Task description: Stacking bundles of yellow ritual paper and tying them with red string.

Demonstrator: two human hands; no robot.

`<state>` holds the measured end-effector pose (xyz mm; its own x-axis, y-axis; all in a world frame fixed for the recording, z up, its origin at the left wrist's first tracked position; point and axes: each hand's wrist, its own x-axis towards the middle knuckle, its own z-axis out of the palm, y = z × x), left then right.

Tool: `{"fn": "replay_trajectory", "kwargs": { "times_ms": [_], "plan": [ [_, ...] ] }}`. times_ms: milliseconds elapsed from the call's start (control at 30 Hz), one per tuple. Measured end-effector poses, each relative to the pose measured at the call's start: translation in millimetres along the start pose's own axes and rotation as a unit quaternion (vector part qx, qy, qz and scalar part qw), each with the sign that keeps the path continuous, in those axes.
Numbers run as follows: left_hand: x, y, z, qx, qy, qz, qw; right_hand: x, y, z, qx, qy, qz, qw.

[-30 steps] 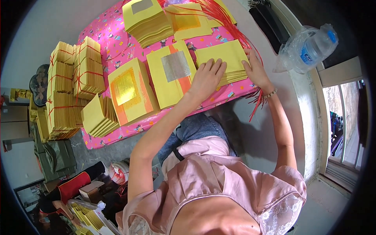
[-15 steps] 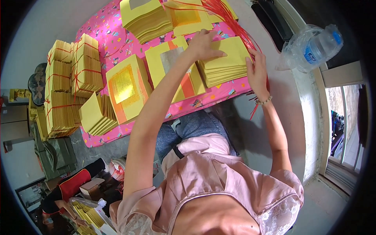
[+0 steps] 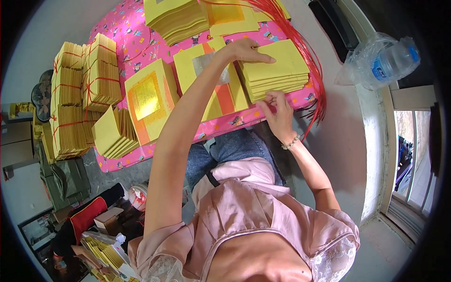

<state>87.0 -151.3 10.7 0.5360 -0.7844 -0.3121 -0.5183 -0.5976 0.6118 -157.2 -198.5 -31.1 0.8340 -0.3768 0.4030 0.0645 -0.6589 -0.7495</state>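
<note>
A stack of folded yellow paper (image 3: 282,63) lies at the right end of the pink-covered table (image 3: 185,136). My left hand (image 3: 245,50) is at its far left corner, the thumb stretched over the top sheet and the other fingers apart, partly hidden. At the stack's front edge is my right hand (image 3: 278,115), its thumb and fingers apart; whether the fingertips touch the paper, I cannot tell. Just left of the stack lies a yellow paper pile with an orange band and silver patch (image 3: 206,66), partly covered by my left forearm.
Red strings (image 3: 300,42) hang over the table's right edge. A gold-patched paper pile (image 3: 148,98) and red-tied paper bundles (image 3: 68,94) stand leftward. Another paper pile (image 3: 178,21) sits at the far side. A bagged bottle (image 3: 383,68) is by the wall. A co-worker's arm (image 3: 87,255) reaches toward yellow papers, lower left.
My right hand has moved from the stack's right side round to its front edge. My left hand has stayed at the far left corner. The view has shifted slightly.
</note>
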Motion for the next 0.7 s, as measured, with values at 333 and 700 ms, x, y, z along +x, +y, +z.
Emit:
{"fn": "replay_trajectory", "kwargs": {
  "times_ms": [333, 700],
  "plan": [
    [-16.5, 20.0, -11.1, 0.035, -0.035, -0.031, 0.998, -0.3, 8.6, 15.4, -0.014, 0.037, -0.006, 0.999],
    [-20.6, 16.4, -7.1, 0.012, -0.041, -0.014, 0.999, -8.4, -7.5, -4.4, 0.272, 0.098, 0.253, 0.923]
  ]
}}
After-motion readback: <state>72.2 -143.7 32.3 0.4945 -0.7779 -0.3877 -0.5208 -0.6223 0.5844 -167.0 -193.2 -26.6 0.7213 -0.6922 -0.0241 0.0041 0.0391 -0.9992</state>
